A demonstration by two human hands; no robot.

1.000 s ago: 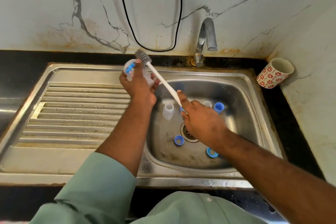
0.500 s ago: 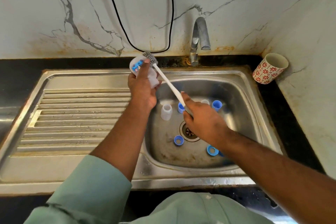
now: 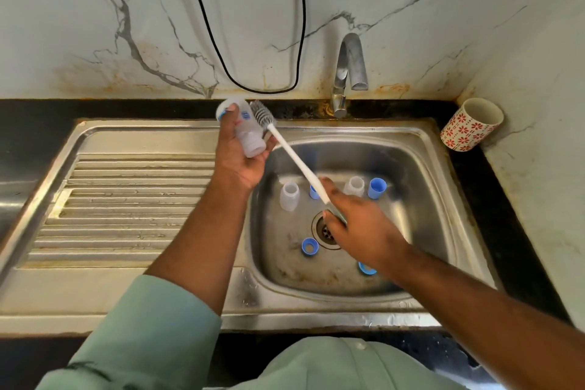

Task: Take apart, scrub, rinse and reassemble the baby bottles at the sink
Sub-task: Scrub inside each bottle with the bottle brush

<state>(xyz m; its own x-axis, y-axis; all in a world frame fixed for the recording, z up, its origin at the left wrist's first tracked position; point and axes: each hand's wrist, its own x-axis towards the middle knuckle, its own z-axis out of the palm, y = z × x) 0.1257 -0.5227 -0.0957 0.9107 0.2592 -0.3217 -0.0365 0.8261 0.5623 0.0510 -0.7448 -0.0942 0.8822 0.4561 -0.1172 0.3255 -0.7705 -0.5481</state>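
My left hand (image 3: 239, 155) grips a clear baby bottle (image 3: 245, 127) with blue print, held above the sink's back left corner with its open neck pointing down toward me. My right hand (image 3: 357, 225) holds the white handle of a bottle brush (image 3: 292, 157); its grey bristle head (image 3: 261, 112) lies against the outside of the bottle. In the steel sink basin (image 3: 421, 187) stand two more clear bottles (image 3: 289, 196) (image 3: 354, 186), a blue cap (image 3: 376, 188), and blue rings (image 3: 309, 246) (image 3: 366, 268) near the drain (image 3: 326, 229).
A steel tap (image 3: 346, 73) rises behind the basin, with no water running. The ribbed drainboard (image 3: 126, 199) lies to the left. A red-flowered cup (image 3: 471, 123) lies tilted on the black counter at the right corner. A black cable (image 3: 253, 41) hangs on the marble wall.
The bottle has turned in my left hand so its neck now shows, pointing down. The brush head stays against the bottle's side, shifted slightly along it. My view moved a little.
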